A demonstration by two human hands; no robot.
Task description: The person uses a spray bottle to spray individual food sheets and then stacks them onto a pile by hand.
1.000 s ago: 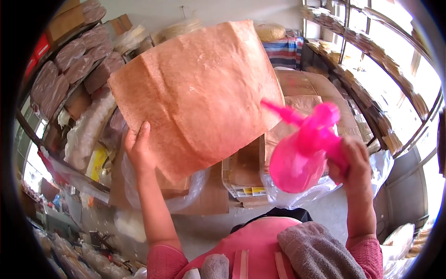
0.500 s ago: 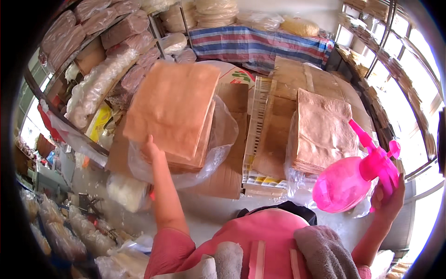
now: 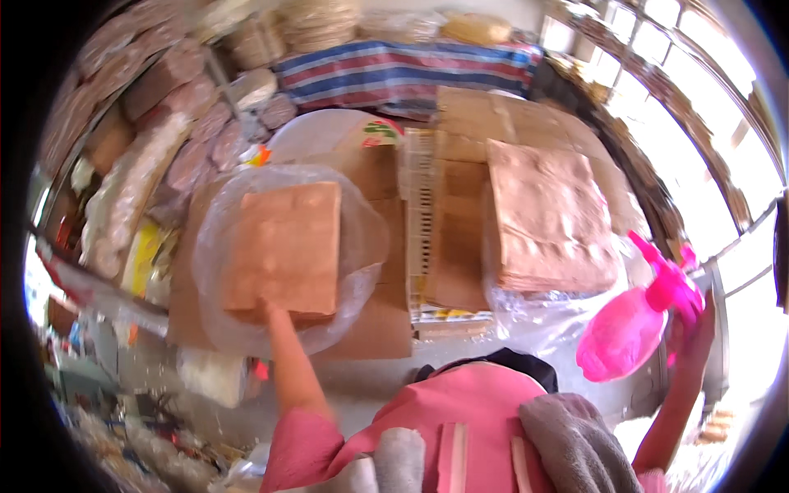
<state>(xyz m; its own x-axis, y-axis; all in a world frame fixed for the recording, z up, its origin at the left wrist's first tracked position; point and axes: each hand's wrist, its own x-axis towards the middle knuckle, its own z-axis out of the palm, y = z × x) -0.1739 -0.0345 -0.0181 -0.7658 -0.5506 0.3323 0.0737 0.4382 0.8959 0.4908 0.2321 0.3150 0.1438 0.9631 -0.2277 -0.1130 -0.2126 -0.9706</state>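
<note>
Pink sprayer [image 3: 623, 338] grasped in your right fingers [image 3: 698, 332]; left fingers [image 3: 267, 308] at the brown stack [image 3: 289, 242], gripping or not I can't tell.

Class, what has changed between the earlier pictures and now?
The brown sheet, earlier raised by the left hand, now lies on the left stack; whether it's released is unclear. The pink spray bottle moved rightward, still gripped by the right hand. The right stack stayed put.

Left hand [image 3: 268, 311] at near edge of left brown stack [image 3: 288, 246], clear plastic [image 3: 368, 234] around. Right hand [image 3: 697, 335] grips pink spray bottle [image 3: 623, 338]. Striped sheet [image 3: 403, 76] behind.
</note>
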